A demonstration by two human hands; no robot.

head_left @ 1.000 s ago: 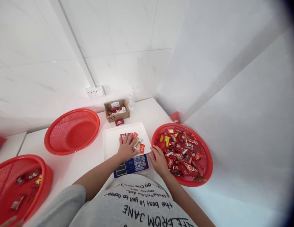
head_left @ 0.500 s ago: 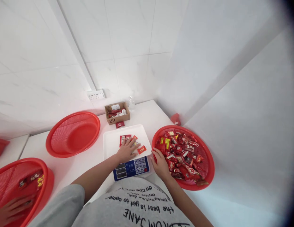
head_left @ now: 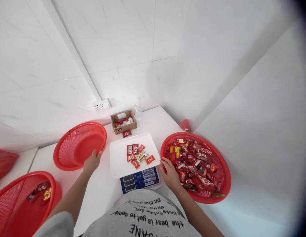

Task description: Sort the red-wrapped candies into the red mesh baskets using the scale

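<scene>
My left hand is at the near right rim of a red mesh basket, its fingers over the inner side and the thumb toward the outside. My right hand has its fingers apart, the tips touching the right corner of the white tray beside another basket's rim. Several small red wrapped snacks and a yellowish packet lie on the tray. Below it, the blue keypad and displays of a scale show. The right red basket holds many red snack packets.
A small cardboard box with red packets stands at the back, a red packet before it. Another red basket at lower left holds a few packets. A wall socket sits above the table; a white wall rises on the right.
My left hand has left the snacks on the tray and moved left to the basket rim. Another person's hand is gone from the lower-left basket. My right hand stays by the tray corner.
</scene>
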